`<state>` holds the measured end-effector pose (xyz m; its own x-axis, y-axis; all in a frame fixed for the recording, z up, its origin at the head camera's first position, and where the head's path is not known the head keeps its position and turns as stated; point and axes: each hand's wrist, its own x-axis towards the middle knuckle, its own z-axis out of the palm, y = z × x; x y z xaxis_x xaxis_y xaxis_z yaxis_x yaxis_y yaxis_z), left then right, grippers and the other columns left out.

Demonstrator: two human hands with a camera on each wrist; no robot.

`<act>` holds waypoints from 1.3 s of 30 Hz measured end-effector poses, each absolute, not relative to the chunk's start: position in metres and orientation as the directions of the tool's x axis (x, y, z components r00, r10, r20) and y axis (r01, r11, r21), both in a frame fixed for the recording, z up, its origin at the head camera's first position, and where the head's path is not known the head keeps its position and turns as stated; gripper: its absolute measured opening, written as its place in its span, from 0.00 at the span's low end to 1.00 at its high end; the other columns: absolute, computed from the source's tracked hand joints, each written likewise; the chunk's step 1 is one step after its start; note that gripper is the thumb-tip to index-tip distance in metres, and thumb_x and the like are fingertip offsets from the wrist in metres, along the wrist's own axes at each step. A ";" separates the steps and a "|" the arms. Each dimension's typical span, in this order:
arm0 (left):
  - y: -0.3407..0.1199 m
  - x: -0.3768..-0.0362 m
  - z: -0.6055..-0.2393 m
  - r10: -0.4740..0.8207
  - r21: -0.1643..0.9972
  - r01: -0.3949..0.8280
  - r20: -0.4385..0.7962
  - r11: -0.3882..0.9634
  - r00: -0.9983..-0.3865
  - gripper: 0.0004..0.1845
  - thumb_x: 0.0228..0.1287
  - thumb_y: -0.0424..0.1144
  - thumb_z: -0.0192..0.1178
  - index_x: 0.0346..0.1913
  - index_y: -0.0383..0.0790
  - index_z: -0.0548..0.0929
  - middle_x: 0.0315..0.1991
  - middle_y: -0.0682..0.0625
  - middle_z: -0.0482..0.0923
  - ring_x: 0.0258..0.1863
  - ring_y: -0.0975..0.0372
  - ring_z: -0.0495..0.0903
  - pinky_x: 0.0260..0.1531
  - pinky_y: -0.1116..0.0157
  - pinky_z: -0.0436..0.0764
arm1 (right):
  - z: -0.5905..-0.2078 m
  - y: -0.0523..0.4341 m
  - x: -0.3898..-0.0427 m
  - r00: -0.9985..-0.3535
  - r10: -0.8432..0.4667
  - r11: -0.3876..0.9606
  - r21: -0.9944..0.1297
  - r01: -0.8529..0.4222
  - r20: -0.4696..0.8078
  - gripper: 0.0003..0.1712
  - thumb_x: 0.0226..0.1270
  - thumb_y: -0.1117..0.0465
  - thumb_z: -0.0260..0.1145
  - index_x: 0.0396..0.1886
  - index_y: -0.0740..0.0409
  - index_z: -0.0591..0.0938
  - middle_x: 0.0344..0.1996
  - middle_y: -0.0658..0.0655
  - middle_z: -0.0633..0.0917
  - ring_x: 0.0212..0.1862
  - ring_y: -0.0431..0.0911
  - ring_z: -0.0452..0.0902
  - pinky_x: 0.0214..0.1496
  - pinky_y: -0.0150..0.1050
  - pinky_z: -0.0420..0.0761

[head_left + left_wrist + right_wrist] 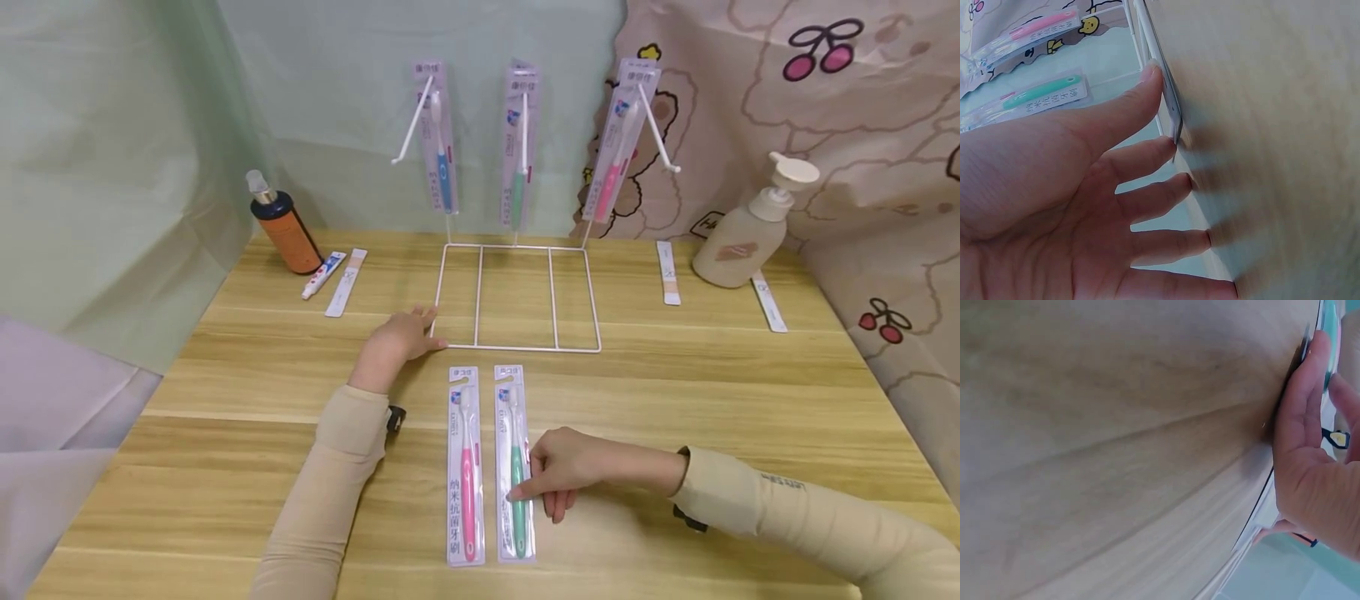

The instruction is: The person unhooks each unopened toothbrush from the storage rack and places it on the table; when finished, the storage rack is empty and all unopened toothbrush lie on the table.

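Observation:
My left hand (405, 335) rests at the front left corner of a white wire display rack (517, 347), fingers spread and fairly straight. In the left wrist view the thumb touches the rack's wire and the fingertips meet the tabletop. My right hand (567, 467) pinches the right side of a packaged green toothbrush (517, 454) on the table, thumb over the front and fingers at the edge. A packaged pink toothbrush (467, 492) lies parallel to its left.
On the rack's hooks hang packaged blue (443, 179), green (517, 200) and pink toothbrushes (608, 187). An orange-labelled bottle (288, 237), a toothpaste tube (324, 275) and a white sachet (346, 283) are at left. At right are a pump bottle (738, 242) and two sachets (667, 273).

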<state>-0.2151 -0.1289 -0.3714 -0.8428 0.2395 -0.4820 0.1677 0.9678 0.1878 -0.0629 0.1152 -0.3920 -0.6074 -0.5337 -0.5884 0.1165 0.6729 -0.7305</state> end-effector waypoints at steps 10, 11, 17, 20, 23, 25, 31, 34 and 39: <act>-0.130 -0.215 -0.371 0.233 0.195 0.155 -0.489 0.969 -0.840 0.38 0.69 0.53 0.48 0.74 0.42 0.46 0.73 0.39 0.40 0.68 0.36 0.47 0.64 0.41 0.57 | -0.390 0.128 -0.084 -0.614 -0.612 0.605 -0.795 0.043 -0.498 0.19 0.61 0.48 0.65 0.22 0.59 0.77 0.14 0.54 0.82 0.16 0.44 0.78 0.19 0.34 0.78; -0.130 -0.215 -0.371 0.230 0.199 0.149 -0.492 0.969 -0.840 0.38 0.69 0.53 0.48 0.74 0.43 0.45 0.73 0.39 0.40 0.68 0.36 0.46 0.64 0.40 0.57 | -0.389 0.128 -0.088 -0.630 -0.619 0.590 -0.807 0.021 -0.469 0.18 0.62 0.49 0.65 0.23 0.58 0.78 0.14 0.54 0.82 0.17 0.44 0.77 0.20 0.34 0.77; -0.132 -0.215 -0.369 0.228 0.197 0.147 -0.492 0.969 -0.840 0.38 0.69 0.53 0.48 0.74 0.43 0.45 0.73 0.39 0.40 0.68 0.35 0.47 0.63 0.40 0.57 | -0.374 0.126 -0.116 -0.721 -0.636 0.496 -0.861 -0.108 -0.276 0.08 0.62 0.59 0.66 0.32 0.59 0.79 0.19 0.53 0.81 0.24 0.47 0.79 0.26 0.36 0.79; -0.131 -0.214 -0.368 0.233 0.185 0.161 -0.485 0.969 -0.843 0.38 0.69 0.53 0.49 0.74 0.42 0.46 0.73 0.38 0.41 0.68 0.35 0.48 0.63 0.41 0.58 | -0.364 0.124 -0.133 -0.755 -0.640 0.495 -0.829 -0.260 -0.145 0.09 0.61 0.60 0.66 0.36 0.61 0.79 0.25 0.53 0.82 0.29 0.43 0.78 0.32 0.34 0.81; -0.129 -0.214 -0.368 0.234 0.176 0.168 -0.486 0.970 -0.842 0.39 0.69 0.53 0.49 0.74 0.42 0.46 0.73 0.37 0.42 0.68 0.36 0.48 0.63 0.41 0.59 | -0.360 0.124 -0.153 -0.769 -0.639 0.531 -0.735 -0.421 -0.022 0.12 0.59 0.61 0.68 0.40 0.62 0.79 0.31 0.53 0.84 0.34 0.41 0.79 0.37 0.32 0.81; -0.128 -0.213 -0.369 0.234 0.172 0.170 -0.486 0.970 -0.842 0.39 0.68 0.53 0.49 0.74 0.42 0.46 0.73 0.37 0.42 0.68 0.36 0.49 0.63 0.41 0.59 | -0.358 0.124 -0.168 -0.771 -0.637 0.545 -0.692 -0.473 0.024 0.15 0.59 0.62 0.68 0.44 0.64 0.79 0.35 0.56 0.84 0.37 0.43 0.81 0.39 0.33 0.81; -0.129 -0.211 -0.371 0.222 0.183 0.151 -0.480 0.971 -0.849 0.38 0.68 0.53 0.50 0.74 0.44 0.47 0.73 0.39 0.43 0.68 0.38 0.50 0.63 0.43 0.61 | -0.361 0.117 -0.219 -0.832 -0.551 0.543 -0.728 -0.419 0.067 0.19 0.61 0.64 0.66 0.51 0.67 0.77 0.42 0.65 0.83 0.44 0.51 0.80 0.47 0.42 0.81; -0.129 -0.211 -0.371 0.214 0.182 0.142 -0.481 0.973 -0.850 0.39 0.68 0.54 0.50 0.74 0.45 0.47 0.73 0.40 0.43 0.68 0.38 0.50 0.63 0.43 0.61 | -0.362 0.108 -0.244 -0.872 -0.485 0.557 -0.745 -0.366 0.065 0.20 0.62 0.64 0.64 0.51 0.70 0.76 0.44 0.66 0.82 0.47 0.54 0.79 0.52 0.44 0.79; -0.129 -0.212 -0.372 0.210 0.159 0.151 -0.477 0.976 -0.853 0.39 0.67 0.55 0.50 0.74 0.45 0.47 0.73 0.40 0.43 0.68 0.38 0.51 0.63 0.43 0.61 | -0.358 0.087 -0.276 -0.920 -0.392 0.577 -0.782 -0.236 -0.011 0.22 0.64 0.61 0.63 0.55 0.70 0.75 0.49 0.65 0.80 0.52 0.55 0.77 0.57 0.43 0.75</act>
